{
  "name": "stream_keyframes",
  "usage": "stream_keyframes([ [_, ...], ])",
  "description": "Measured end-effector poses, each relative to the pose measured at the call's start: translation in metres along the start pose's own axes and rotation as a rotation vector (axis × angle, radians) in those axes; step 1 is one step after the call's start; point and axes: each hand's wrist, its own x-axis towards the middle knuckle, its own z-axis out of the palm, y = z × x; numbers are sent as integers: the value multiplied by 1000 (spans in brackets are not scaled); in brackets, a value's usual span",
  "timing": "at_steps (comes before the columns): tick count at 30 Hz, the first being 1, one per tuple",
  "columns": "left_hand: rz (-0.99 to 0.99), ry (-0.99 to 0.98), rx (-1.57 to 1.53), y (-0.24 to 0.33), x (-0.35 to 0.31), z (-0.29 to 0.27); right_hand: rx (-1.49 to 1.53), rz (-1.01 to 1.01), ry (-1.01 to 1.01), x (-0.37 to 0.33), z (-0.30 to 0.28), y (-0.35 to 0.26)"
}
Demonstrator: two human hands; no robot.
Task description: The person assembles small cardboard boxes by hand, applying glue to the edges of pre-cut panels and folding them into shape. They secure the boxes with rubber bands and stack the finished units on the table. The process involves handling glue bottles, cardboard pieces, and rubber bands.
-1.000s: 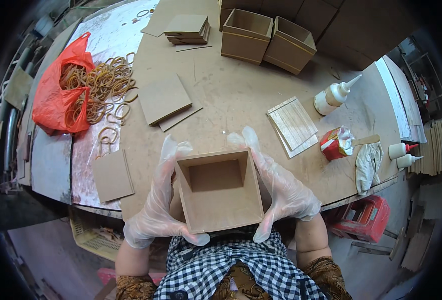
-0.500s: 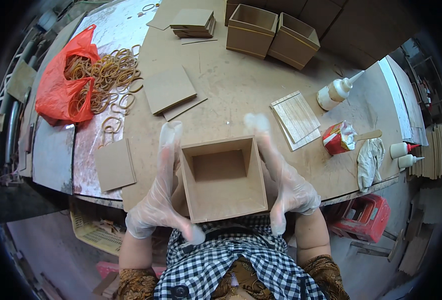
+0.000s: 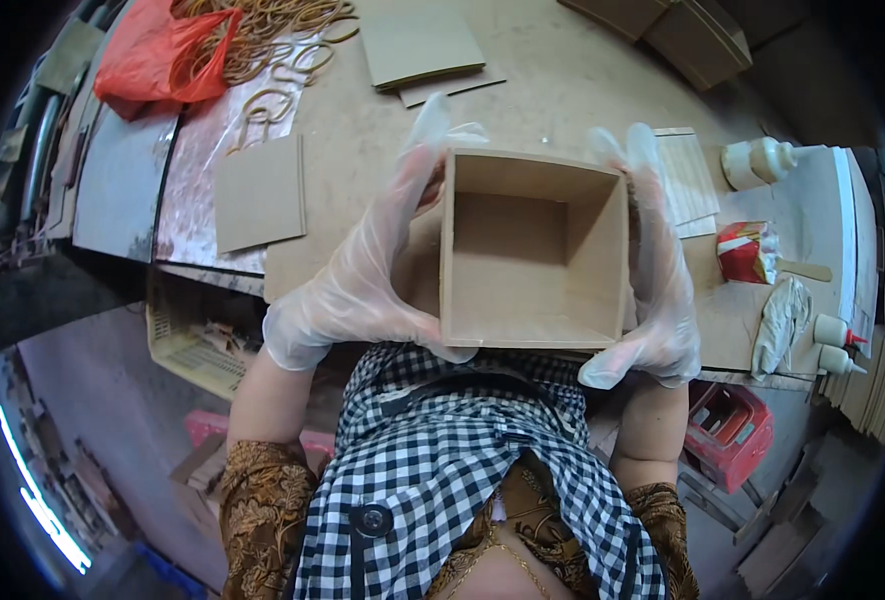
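Note:
An open-topped brown fibreboard box (image 3: 515,228) sits between my hands at the table's near edge, with its hollow inside facing up. Both hands wear thin clear plastic gloves. My left hand (image 3: 367,265) curves around the box's left side, thumb by the near left corner and fingers reaching up to the far one. Along the right side lies my right hand (image 3: 659,285), its thumb at the near right corner and its fingers towards the far end. Some fingers are hidden behind the walls. The box appears gripped between the two hands.
Flat boards (image 3: 259,195) lie left, more boards (image 3: 422,45) farther back. A red plastic bag (image 3: 152,65) spills rubber bands (image 3: 282,30). At right are wooden panels (image 3: 690,180), a glue bottle (image 3: 757,163), a red container (image 3: 745,252) with a stick, and a cloth (image 3: 784,325).
My view has tipped downward, so the table things sit higher. The box has shifted right and turned slightly. My hands, spread beside it before, have closed in on its sides.

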Motion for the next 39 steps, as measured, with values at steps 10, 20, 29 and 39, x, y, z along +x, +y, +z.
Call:
stream_keyframes([
  [10,6,-53,157,1,-2,-5,58,-43,12,2,5,11],
  [20,122,161,-173,6,1,-12,-62,-202,-62,-2,-15,12],
  [29,158,34,-16,8,7,3,-108,-152,-126,4,-7,-4],
  [39,146,-2,-81,6,11,4,-237,-9,-197,6,-17,-23],
])
